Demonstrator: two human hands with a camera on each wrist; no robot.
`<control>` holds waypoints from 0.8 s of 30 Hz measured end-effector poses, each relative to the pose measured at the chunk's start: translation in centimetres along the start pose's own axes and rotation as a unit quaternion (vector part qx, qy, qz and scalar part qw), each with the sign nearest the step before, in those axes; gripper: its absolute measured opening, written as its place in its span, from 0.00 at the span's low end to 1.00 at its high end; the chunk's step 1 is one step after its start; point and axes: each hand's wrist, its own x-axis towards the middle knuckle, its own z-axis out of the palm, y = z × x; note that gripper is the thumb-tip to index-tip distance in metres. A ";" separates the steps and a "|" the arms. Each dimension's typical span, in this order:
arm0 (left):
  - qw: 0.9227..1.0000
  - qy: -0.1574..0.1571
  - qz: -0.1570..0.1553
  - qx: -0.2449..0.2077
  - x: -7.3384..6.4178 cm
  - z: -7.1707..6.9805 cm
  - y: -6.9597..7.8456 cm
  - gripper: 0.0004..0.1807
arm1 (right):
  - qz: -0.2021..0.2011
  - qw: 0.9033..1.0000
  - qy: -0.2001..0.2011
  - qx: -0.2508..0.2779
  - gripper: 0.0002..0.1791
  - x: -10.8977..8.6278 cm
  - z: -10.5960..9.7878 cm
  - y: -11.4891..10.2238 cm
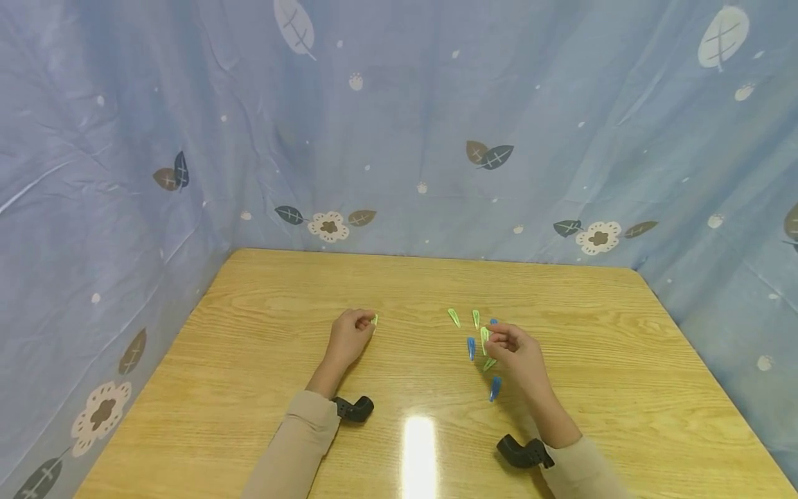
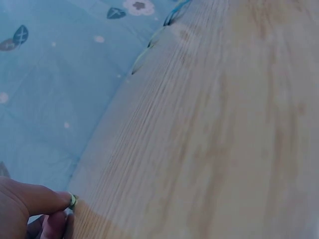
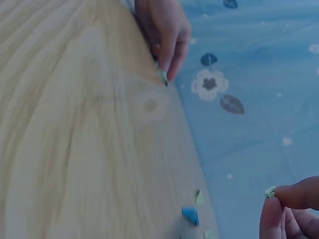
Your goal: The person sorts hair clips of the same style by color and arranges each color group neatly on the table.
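Observation:
My left hand [image 1: 350, 338], at the left of the table's middle, pinches a green snap hair clip [image 1: 375, 319] between thumb and fingertips, close over the wood. Only the clip's end [image 2: 73, 200] shows past the fingers in the left wrist view. Farther right, my right hand [image 1: 516, 353] pinches another green hair clip [image 1: 484, 339] by its end, over a loose group of clips. Below that hand's fingertips lies a green clip [image 1: 489, 364]. A blue clip [image 1: 471, 348] rests just left of it, and another blue clip [image 1: 495, 389] sits nearer the front.
Two green clips, one at the left [image 1: 454, 317] and one beside it [image 1: 476, 319], lie behind the right hand. A blue clip [image 1: 494, 321] is partly hidden by that hand. A patterned blue curtain [image 1: 399, 138] borders the wooden table [image 1: 280, 291]. Black mounts sit at both wrists.

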 end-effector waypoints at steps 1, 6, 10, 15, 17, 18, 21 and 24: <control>1.000 0.000 0.000 -0.001 0.0 0.0 0.0 0.10 | 0.000 1.000 -0.004 0.007 0.18 0.2 0.4 -0.1; 1.000 0.001 -0.003 0.000 0.0 0.1 0.0 0.11 | -0.007 0.998 -0.026 0.049 0.19 1.2 2.4 -0.8; 1.000 0.003 -0.003 0.004 0.0 0.0 0.1 0.11 | -0.022 0.996 -0.041 0.070 0.19 2.3 4.3 -1.5; 1.000 0.003 -0.002 0.007 -0.1 0.0 0.0 0.10 | -0.025 0.996 -0.046 0.076 0.17 3.6 7.0 -2.2; 1.000 0.003 0.000 0.008 -0.1 0.0 0.0 0.10 | -0.024 0.996 -0.051 0.076 0.16 4.0 8.1 -2.3; 1.000 0.003 0.000 0.008 -0.1 0.1 0.0 0.10 | -0.024 0.995 -0.054 0.078 0.16 4.2 8.6 -2.4; 1.000 0.004 -0.001 0.009 0.0 0.1 0.0 0.10 | -0.016 0.994 -0.061 0.085 0.16 4.6 9.9 -2.7; 1.000 0.005 -0.002 0.008 -0.1 0.1 0.0 0.10 | -0.003 0.993 -0.060 0.099 0.17 5.1 11.2 -2.9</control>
